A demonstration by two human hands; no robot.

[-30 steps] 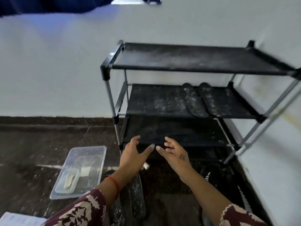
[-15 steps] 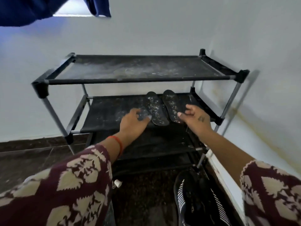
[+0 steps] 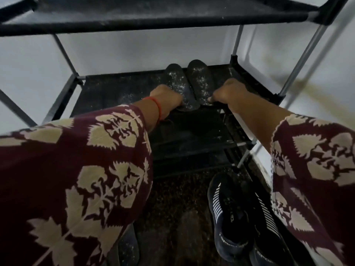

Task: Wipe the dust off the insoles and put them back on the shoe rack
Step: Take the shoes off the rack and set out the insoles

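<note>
Gripping both dusty insoles [image 3: 190,84] on the rack's [image 3: 153,24] middle shelf: left hand [image 3: 166,95] pinches one heel, right hand [image 3: 228,92] the other. Pickup step; next, lift clear for wiping.

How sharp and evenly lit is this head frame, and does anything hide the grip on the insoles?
Head view: wide-angle bending bows the shoe rack bars; slight motion softness throughout; dim, flat light under the shelf, bright wall behind. Left hand and right hand sit on the dusty insoles, fingers hidden beneath, so the grip is unclear.
</note>
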